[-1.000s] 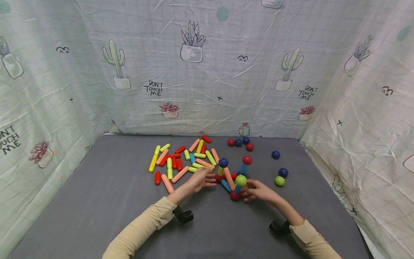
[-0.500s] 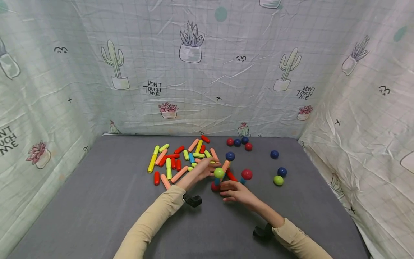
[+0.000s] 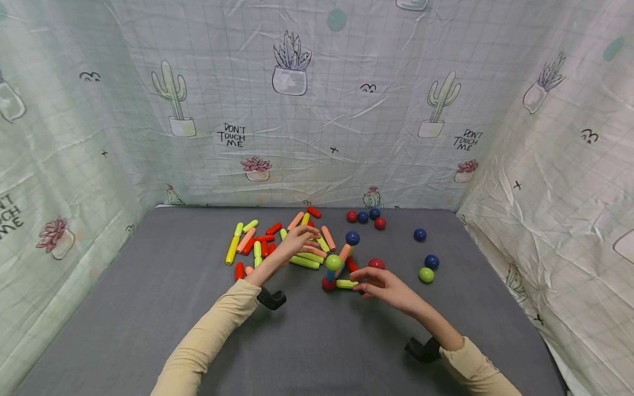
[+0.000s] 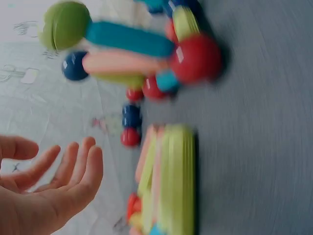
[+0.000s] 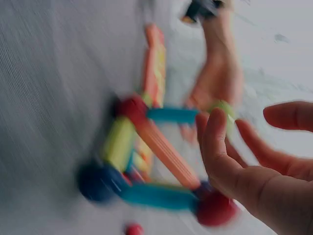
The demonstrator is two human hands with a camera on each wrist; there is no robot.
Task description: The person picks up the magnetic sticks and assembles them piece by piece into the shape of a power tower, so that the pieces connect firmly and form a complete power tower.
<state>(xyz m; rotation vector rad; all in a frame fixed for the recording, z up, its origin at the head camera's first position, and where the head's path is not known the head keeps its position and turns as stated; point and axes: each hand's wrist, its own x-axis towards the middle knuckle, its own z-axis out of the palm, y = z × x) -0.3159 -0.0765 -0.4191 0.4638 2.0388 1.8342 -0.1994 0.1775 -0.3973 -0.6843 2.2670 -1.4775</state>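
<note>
A frame of magnetic building sticks and balls (image 3: 345,254) stands on the table between my hands. Its lime ball (image 3: 333,262) tops an upright blue stick above a red ball (image 3: 329,283). A lime stick (image 3: 346,284) runs from that base ball toward the right. My left hand (image 3: 297,241) hovers over the loose sticks, fingers loosely bent and nothing in them, as the left wrist view shows. To the right of the frame my right hand (image 3: 386,286) has relaxed, parted fingers; its fingertips overlap the end of the lime stick. The right wrist view is blurred, its hand (image 5: 259,166) holding nothing.
Loose red, yellow, lime and peach sticks (image 3: 233,250) lie spread to the left of the frame. Several red and blue balls (image 3: 363,217) sit at the back. Further right are two blue balls (image 3: 432,262) and a lime ball (image 3: 426,275). A printed cloth (image 3: 307,121) hangs behind the table.
The frame has turned and shifted left, bringing its lime-ball post leftward. My left hand has drawn off to the left over the sticks. My right hand moved left with the frame, then back right.
</note>
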